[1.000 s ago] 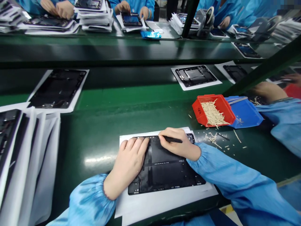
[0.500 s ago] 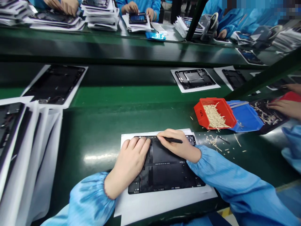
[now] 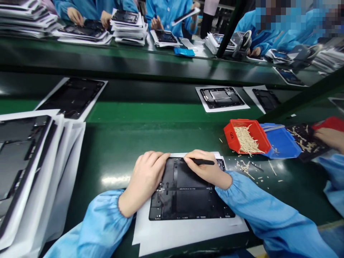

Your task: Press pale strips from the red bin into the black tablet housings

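Seen from the head camera, a green worktop (image 3: 107,204) runs across the view in two belts, and a black tablet casing (image 3: 190,190) lies on a white sheet (image 3: 188,233) at its near side, between the person's blue-sleeved forearms. Beyond the casing, more casings on white sheets sit along the far belt, and past them co-workers in blue smocks (image 3: 166,14) work at stacks of their own. Left of the casing stands a tall stack of casings (image 3: 24,157) interleaved with white sheets. Right of the casing, a red plastic bin (image 3: 262,138) full of pale wooden sticks (image 3: 245,139) sits against a blue tray (image 3: 283,143), with loose sticks (image 3: 244,165) strewn between bin and casing. The left hand (image 3: 146,179) lies open and flat, its fingers on the casing's upper left edge. The right hand (image 3: 205,170) is closed in a pen grip around a black stylus (image 3: 204,162), resting on the casing's top edge.
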A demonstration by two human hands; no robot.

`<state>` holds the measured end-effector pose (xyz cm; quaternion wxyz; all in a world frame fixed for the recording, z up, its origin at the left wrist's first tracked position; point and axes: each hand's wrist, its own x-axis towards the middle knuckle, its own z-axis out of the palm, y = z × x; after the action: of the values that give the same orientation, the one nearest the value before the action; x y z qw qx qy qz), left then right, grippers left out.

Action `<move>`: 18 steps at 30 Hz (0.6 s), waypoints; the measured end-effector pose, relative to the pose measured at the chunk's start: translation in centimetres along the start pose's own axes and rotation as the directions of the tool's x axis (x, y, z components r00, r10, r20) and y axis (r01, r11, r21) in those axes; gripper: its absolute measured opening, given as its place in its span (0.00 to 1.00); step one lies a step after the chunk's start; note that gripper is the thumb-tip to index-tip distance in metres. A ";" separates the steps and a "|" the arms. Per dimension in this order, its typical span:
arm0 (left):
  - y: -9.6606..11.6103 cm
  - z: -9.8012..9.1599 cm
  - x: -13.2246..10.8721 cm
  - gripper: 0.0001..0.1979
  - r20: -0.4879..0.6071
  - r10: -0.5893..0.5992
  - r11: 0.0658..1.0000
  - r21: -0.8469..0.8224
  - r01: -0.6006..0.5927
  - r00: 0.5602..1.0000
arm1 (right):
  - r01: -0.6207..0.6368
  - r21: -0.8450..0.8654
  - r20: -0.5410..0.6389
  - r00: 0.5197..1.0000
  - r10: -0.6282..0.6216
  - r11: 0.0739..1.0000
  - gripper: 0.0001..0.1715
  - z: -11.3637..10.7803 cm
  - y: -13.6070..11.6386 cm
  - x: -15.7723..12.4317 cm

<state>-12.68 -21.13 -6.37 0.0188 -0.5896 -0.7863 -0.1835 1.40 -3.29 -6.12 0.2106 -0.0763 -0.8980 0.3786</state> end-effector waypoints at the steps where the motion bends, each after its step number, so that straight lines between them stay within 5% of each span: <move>1: -0.4 0.0 0.2 0.16 -0.012 -0.021 0.999 -0.028 0.021 1.000 | -0.006 0.037 0.024 1.000 0.005 0.999 0.08 0.0 -0.2 0.2; 18: -0.5 0.0 1.4 0.16 0.119 -0.018 0.990 -0.138 0.034 0.993 | 0.055 0.130 0.064 0.996 -0.064 0.990 0.09 1.6 0.1 1.3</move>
<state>-13.62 -19.91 -6.19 -0.0711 -0.5890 -0.7789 -0.2034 -0.44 -3.86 -6.74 0.1954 -0.0229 -0.8804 0.4314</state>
